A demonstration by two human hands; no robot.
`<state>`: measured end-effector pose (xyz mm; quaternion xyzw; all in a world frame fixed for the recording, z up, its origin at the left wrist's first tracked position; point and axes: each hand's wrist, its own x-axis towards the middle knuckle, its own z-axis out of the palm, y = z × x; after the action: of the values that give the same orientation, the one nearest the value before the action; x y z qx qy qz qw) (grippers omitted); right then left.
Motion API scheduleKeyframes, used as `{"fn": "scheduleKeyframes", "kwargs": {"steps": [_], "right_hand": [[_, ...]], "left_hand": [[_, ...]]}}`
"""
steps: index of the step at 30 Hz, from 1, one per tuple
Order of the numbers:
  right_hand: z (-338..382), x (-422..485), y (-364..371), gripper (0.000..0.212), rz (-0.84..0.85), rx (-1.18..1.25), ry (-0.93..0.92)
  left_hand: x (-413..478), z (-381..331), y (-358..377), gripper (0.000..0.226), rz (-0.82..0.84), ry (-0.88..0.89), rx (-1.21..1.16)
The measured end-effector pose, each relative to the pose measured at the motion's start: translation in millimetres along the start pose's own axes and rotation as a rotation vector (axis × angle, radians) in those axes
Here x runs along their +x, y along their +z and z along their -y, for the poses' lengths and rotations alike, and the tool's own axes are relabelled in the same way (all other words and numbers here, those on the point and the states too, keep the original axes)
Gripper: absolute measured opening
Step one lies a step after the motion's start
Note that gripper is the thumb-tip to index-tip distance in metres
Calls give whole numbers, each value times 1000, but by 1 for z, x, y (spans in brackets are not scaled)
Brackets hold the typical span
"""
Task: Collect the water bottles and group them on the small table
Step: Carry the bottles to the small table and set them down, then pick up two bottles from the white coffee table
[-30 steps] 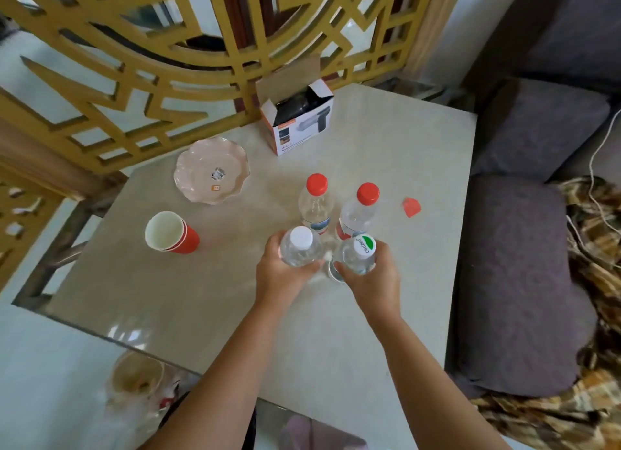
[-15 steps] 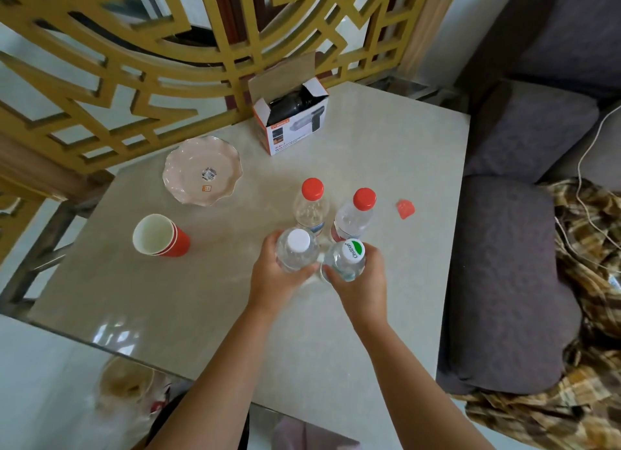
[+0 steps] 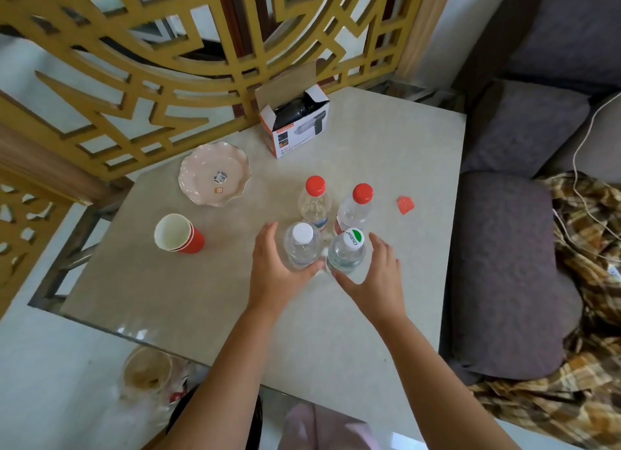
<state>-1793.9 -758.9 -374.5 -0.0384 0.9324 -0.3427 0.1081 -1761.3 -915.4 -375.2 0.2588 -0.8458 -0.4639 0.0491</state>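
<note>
Four bottles (image 3: 304, 248) stand upright in a tight cluster near the middle of the bench (image 3: 201, 298), two red-capped ones behind the nearer pair. The left hand (image 3: 274, 271) and right hand (image 3: 378, 276) flank that nearer pair, fingers apart and relaxed, clasping nothing. A red cup (image 3: 178, 234) sits toward the left edge.

Clear, upright, clustered on counter (image 3: 386, 147): left red-capped bottle (image 3: 315, 201), right red-capped bottle (image 3: 355, 209) behind; white-capped bottle (image 3: 301, 248), green-capped bottle (image 3: 347, 254) in front.
</note>
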Motion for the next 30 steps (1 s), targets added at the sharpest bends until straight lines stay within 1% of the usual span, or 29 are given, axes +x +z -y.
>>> {"fn": "scheduleKeyframes", "kwargs": {"steps": [2,5,8,10,14,19,22,26,30], "right_hand": [[0,-10,-14,79,-59,-135,-90],[1,-26,-34,70,-130,-229,-151],[8,-43,-51,64,-169,-273,-190],[12,-55,-62,62,-195,-282,-200],[23,-87,-90,60,-286,-346,-194],[34,-145,-124,54,-423,-369,-164],[35,-181,-144,49,-513,-361,-115],[26,-229,-167,48,-639,-356,-40],[10,-280,-189,45,-767,-388,47]], "left_hand": [[-10,-10,-14,93,-61,130,69],[-30,-28,-30,70,-148,350,210],[-49,-44,-37,51,-133,513,342],[-64,-55,-39,45,-88,600,405],[-93,-84,-47,44,-4,676,512],[-133,-118,-61,45,94,778,529],[-155,-135,-63,45,130,862,506],[-190,-160,-53,45,192,1001,471],[-235,-184,-34,44,288,1122,399]]}}
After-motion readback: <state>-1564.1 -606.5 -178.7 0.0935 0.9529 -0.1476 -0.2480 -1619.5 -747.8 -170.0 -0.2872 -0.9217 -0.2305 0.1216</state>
